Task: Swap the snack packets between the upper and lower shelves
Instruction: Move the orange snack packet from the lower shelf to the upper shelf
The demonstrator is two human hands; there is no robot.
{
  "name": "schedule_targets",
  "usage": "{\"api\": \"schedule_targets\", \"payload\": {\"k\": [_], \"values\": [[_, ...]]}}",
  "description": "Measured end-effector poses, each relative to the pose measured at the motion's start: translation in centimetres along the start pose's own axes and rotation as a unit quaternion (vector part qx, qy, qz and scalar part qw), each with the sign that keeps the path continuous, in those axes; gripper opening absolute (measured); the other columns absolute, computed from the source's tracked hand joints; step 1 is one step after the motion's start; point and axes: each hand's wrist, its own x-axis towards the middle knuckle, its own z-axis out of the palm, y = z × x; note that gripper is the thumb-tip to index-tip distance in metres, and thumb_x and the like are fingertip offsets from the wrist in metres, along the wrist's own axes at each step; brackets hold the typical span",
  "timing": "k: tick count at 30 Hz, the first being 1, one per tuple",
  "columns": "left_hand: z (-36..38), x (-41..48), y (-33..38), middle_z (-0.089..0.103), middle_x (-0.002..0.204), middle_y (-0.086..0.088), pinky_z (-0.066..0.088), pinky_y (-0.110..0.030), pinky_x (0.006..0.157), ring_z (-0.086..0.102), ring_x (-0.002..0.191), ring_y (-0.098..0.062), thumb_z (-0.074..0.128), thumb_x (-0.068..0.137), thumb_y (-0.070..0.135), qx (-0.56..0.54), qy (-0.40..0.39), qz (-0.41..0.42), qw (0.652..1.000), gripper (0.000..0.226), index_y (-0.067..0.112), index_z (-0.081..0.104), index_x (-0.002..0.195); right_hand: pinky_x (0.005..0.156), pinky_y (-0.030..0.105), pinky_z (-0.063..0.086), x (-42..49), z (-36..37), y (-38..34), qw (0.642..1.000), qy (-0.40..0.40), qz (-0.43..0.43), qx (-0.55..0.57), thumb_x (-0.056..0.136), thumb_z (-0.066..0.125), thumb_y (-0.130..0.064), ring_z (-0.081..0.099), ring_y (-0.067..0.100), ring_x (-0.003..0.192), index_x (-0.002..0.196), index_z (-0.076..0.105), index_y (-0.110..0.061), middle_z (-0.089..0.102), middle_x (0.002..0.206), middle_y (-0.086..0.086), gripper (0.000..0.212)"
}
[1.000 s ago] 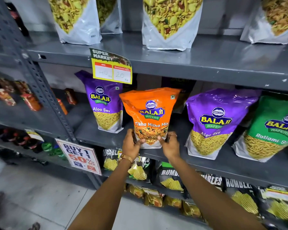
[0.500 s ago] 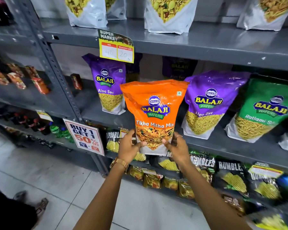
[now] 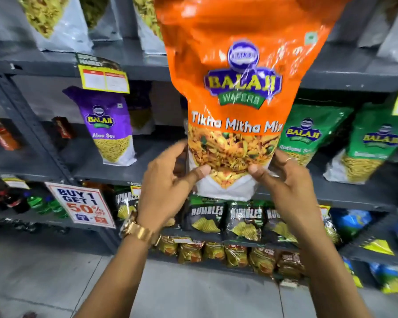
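Note:
A big orange Tikha Mitha Mix packet (image 3: 234, 72) fills the middle of the view, upright and close to the camera. My left hand (image 3: 166, 187) grips its lower left corner and my right hand (image 3: 287, 184) grips its lower right corner. The packet is off the lower shelf (image 3: 129, 173) and its top reaches past the upper shelf (image 3: 133, 63). A purple Aloo Sev packet (image 3: 108, 125) stands on the lower shelf to the left. Two green Ratlami Sev packets (image 3: 313, 134) stand to the right. White-bottomed clear packets (image 3: 53, 21) stand on the upper shelf.
A yellow price tag (image 3: 104, 78) hangs from the upper shelf edge. A "Buy 1 Get 1" sign (image 3: 83, 205) sits at the left upright. Black Rumbles packets (image 3: 225, 216) and smaller snack packets fill the shelves below. Grey floor tiles (image 3: 55, 278) lie underneath.
Both hands have lifted the orange packet off the lower shelf, upward and toward the camera. It now hides the purple packet that stood right of it.

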Motion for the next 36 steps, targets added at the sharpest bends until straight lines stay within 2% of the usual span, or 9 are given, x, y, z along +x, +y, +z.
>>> {"api": "schedule_targets", "payload": {"k": [2, 8, 12, 18, 21, 26, 30, 34, 36], "values": [[0.4, 2.0, 2.1, 0.073, 0.109, 0.01, 0.059, -0.044, 0.082, 0.069, 0.096, -0.012, 0.069, 0.075, 0.049, -0.014, 0.004, 0.038, 0.999, 0.052, 0.035, 0.058, 0.124, 0.074, 0.007, 0.046, 1.0, -1.6, -2.3, 0.999, 0.024, -0.035, -0.014, 0.084, 0.065, -0.019, 0.065, -0.01, 0.092, 0.102, 0.065, -0.027, 0.074, 0.095, -0.023, 0.02], [2.2, 9.1, 6.9, 0.075, 0.105, 0.006, 0.057, -0.048, 0.085, 0.071, 0.095, -0.019, 0.067, 0.075, 0.047, -0.037, 0.025, 0.125, 0.991, 0.045, 0.029, 0.063, 0.116, 0.088, 0.039, 0.054, 6.2, -5.6, -5.9, 0.981, 0.114, -0.141, -0.067, 0.086, 0.063, -0.032, 0.068, 0.01, 0.101, 0.109, 0.066, -0.021, 0.074, 0.107, -0.007, 0.027], [3.6, 14.4, 9.3, 0.074, 0.109, 0.005, 0.055, -0.047, 0.089, 0.069, 0.098, -0.019, 0.066, 0.077, 0.043, -0.035, 0.031, 0.165, 0.985, 0.043, 0.026, 0.062, 0.116, 0.091, 0.049, 0.053, 11.3, -7.9, -7.0, 0.972, 0.145, -0.183, -0.042, 0.084, 0.062, -0.033, 0.068, 0.019, 0.101, 0.109, 0.065, -0.015, 0.074, 0.106, 0.002, 0.031], [6.4, 22.3, 10.6, 0.073, 0.11, -0.006, 0.053, -0.047, 0.088, 0.066, 0.104, -0.03, 0.064, 0.067, 0.053, 0.04, 0.01, 0.163, 0.986, 0.051, 0.019, 0.063, 0.106, 0.09, 0.035, 0.051, 19.1, -10.0, -5.4, 0.976, 0.155, -0.151, 0.004, 0.088, 0.059, -0.025, 0.066, 0.014, 0.102, 0.111, 0.065, -0.013, 0.072, 0.109, 0.002, 0.026], [8.3, 25.0, 10.2, 0.072, 0.112, -0.01, 0.052, -0.046, 0.087, 0.065, 0.106, -0.032, 0.07, 0.077, 0.042, 0.068, -0.019, 0.15, 0.986, 0.045, 0.012, 0.062, 0.108, 0.092, 0.046, 0.051, 21.9, -11.1, -4.1, 0.979, 0.159, -0.123, -0.015, 0.087, 0.059, -0.038, 0.065, 0.026, 0.106, 0.105, 0.065, -0.012, 0.072, 0.109, 0.012, 0.032], [10.8, 28.2, 9.5, 0.062, 0.126, -0.017, 0.05, -0.048, 0.088, 0.057, 0.114, -0.038, 0.062, 0.087, 0.045, 0.142, -0.065, 0.158, 0.975, 0.053, 0.008, 0.046, 0.122, 0.101, 0.048, 0.048, 25.8, -13.2, -3.1, 0.987, 0.135, -0.086, -0.012, 0.091, 0.057, -0.027, 0.064, 0.022, 0.11, 0.108, 0.064, -0.02, 0.07, 0.116, 0.005, 0.02], [11.3, 30.0, 9.6, 0.061, 0.119, -0.025, 0.046, -0.04, 0.074, 0.059, 0.107, -0.042, 0.053, 0.093, 0.043, 0.19, -0.122, 0.145, 0.963, 0.061, 0.004, 0.03, 0.134, 0.101, 0.05, 0.048, 28.0, -13.6, -2.1, 0.988, 0.135, -0.069, -0.015, 0.089, 0.058, -0.033, 0.063, 0.024, 0.113, 0.111, 0.064, -0.024, 0.068, 0.121, 0.006, 0.025], [12.0, 30.5, 9.1, 0.052, 0.139, -0.024, 0.049, -0.041, 0.093, 0.055, 0.12, -0.041, 0.061, 0.089, 0.04, 0.222, -0.194, 0.108, 0.949, 0.09, 0.009, 0.002, 0.15, 0.1, 0.043, 0.048, 29.2, -13.8, -1.5, 0.99, 0.133, -0.044, -0.032, 0.091, 0.054, -0.034, 0.058, 0.025, 0.118, 0.122, 0.056, -0.014, 0.064, 0.127, 0.008, 0.036], [12.2, 30.7, 8.9, 0.05, 0.141, -0.023, 0.048, -0.039, 0.092, 0.055, 0.121, -0.04, 0.061, 0.089, 0.04, 0.239, -0.207, 0.107, 0.942, 0.097, 0.012, -0.008, 0.151, 0.092, 0.037, 0.051, 29.7, -13.9, -1.2, 0.988, 0.146, -0.027, -0.039, 0.092, 0.052, -0.032, 0.057, 0.027, 0.118, 0.123, 0.054, -0.012, 0.061, 0.13, 0.01, 0.037]]}}
